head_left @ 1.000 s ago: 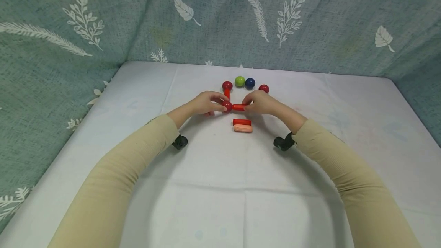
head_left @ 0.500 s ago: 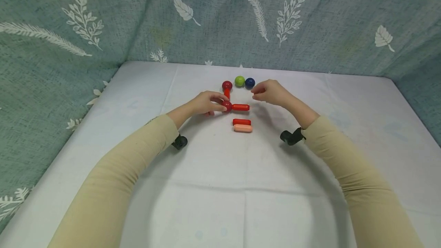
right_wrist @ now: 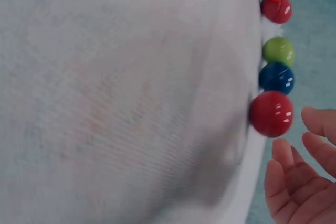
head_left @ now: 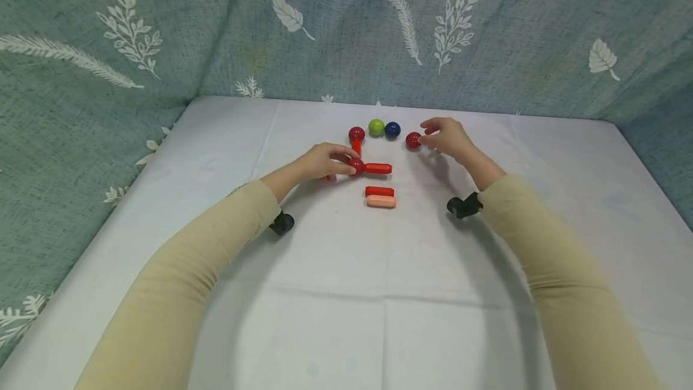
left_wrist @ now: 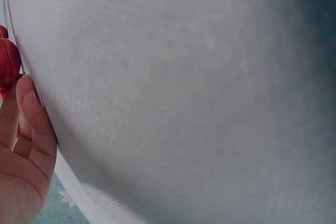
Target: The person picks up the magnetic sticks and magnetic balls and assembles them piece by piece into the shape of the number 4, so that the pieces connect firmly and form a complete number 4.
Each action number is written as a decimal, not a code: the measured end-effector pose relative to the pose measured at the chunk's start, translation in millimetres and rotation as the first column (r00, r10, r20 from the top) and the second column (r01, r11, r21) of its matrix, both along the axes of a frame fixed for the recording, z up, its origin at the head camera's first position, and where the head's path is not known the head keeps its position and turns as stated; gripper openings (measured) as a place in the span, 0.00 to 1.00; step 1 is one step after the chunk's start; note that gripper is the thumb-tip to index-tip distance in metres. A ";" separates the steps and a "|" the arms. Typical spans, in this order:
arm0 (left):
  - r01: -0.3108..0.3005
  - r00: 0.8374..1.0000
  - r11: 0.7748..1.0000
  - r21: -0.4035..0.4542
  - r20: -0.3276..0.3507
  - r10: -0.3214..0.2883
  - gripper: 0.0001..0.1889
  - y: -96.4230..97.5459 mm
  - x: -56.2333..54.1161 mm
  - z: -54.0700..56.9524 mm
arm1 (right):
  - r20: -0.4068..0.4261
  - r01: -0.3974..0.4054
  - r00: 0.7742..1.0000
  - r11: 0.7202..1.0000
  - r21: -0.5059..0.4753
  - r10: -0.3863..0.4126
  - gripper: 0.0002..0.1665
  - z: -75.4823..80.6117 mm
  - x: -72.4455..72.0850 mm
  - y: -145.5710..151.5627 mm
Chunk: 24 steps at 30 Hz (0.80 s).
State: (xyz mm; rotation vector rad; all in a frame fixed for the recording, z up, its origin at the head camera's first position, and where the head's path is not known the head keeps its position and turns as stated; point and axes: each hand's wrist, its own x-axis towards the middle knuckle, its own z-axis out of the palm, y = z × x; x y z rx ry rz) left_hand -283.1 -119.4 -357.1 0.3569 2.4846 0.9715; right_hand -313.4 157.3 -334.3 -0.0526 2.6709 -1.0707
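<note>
My left hand [head_left: 325,162] holds a red ball [head_left: 357,166] between thumb and fingers. From that ball one red rod [head_left: 378,168] points right, and another red rod [head_left: 356,147] leads back to a second red ball [head_left: 357,134]. A bit of red shows beneath the left fingers, its shape mostly hidden. My right hand [head_left: 448,138] is beside a loose red ball [head_left: 413,141], fingers spread around its right side. In the right wrist view, a gap shows between the fingers [right_wrist: 283,153] and this ball [right_wrist: 271,114].
Behind the joined pieces, a green ball [head_left: 376,127] and a dark blue ball [head_left: 392,130] sit side by side. Nearer the front lie a loose red rod [head_left: 379,191] and a peach rod [head_left: 381,201]. A patterned curtain [head_left: 346,29] hangs at the table's back edge.
My right hand has let go of the right-pointing red rod and moved back and right to the loose red ball. The left hand stays where it was.
</note>
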 end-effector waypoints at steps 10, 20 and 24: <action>-0.024 1.000 1.000 -0.001 0.009 0.024 0.22 1.5 1.0 0.7 | 0.059 0.019 0.998 1.000 -0.017 -0.018 0.32 -14.7 -8.0 -8.6; -0.022 1.000 1.000 0.000 0.010 0.022 0.22 1.5 0.7 0.5 | 0.038 0.028 0.999 0.999 0.020 -0.028 0.29 -16.5 -10.7 -14.4; -0.027 1.000 1.000 -0.001 0.012 0.027 0.22 1.2 1.4 1.5 | 0.042 0.028 0.999 0.999 0.016 -0.028 0.29 -17.3 -11.4 -15.0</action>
